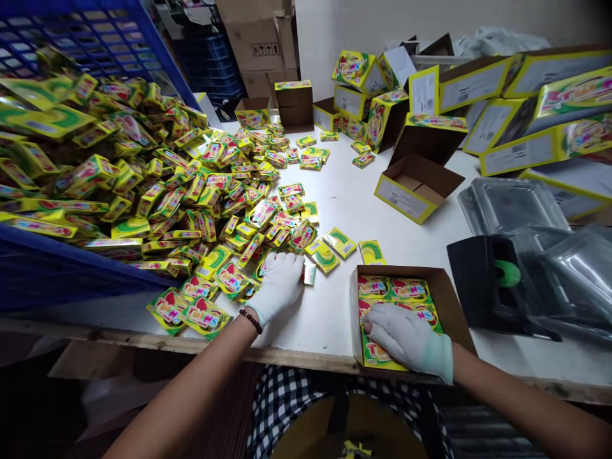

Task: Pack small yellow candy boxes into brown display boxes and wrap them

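Note:
My left hand (281, 285), in a white glove, is at the near edge of a heap of small yellow-green printed boxes (229, 191). Its fingers are curled down round a small box (310, 275), whose pale end shows beside them. My right hand (404, 335), also gloved, rests palm down inside an open carton (452, 299), fingers laid over the printed boxes (410, 289) lined up flat in it. Part of those boxes is hidden under the hand. Several loose boxes (340, 242) lie flat between the heap and the carton.
A blue plastic crate (157, 38) on its side spills boxes from the left. Empty open cartons (415, 191) and stacked cartons (497, 86) stand at the back right. A black tape dispenser (471, 280) and clear plastic trays (516, 204) are right of the filled carton.

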The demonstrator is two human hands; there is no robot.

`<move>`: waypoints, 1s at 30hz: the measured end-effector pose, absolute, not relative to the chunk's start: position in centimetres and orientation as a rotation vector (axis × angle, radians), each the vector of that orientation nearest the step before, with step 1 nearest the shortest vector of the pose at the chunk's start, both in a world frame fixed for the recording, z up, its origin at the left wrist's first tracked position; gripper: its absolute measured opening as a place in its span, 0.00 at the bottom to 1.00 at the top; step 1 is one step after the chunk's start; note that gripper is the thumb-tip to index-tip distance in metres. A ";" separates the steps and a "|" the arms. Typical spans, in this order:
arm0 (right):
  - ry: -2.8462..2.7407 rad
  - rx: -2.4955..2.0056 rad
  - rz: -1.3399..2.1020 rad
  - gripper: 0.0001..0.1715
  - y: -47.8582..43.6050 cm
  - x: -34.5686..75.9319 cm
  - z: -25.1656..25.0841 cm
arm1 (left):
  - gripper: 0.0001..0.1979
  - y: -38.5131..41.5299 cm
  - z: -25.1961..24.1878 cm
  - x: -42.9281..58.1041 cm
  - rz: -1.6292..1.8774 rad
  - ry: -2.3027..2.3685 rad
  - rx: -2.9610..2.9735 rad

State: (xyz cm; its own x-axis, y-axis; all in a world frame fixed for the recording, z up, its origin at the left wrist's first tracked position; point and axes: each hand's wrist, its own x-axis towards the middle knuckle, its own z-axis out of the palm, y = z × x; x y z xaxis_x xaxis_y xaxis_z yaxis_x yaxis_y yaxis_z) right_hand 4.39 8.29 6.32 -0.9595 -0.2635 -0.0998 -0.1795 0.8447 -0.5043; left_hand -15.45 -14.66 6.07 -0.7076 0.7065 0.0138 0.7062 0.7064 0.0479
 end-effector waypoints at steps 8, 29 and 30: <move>2.920 0.128 -1.040 0.25 6.2 0.5 11.5 | 0.25 -15.6 5.3 -7.8 1.150 2.816 0.677; 2.819 -0.227 -0.924 0.10 -1.9 -7.9 7.7 | 0.12 -19.4 3.5 -11.2 1.239 2.958 0.380; 2.778 -0.064 -1.120 0.12 -2.0 -7.9 7.7 | 0.12 -19.1 3.5 -10.2 1.312 2.937 0.348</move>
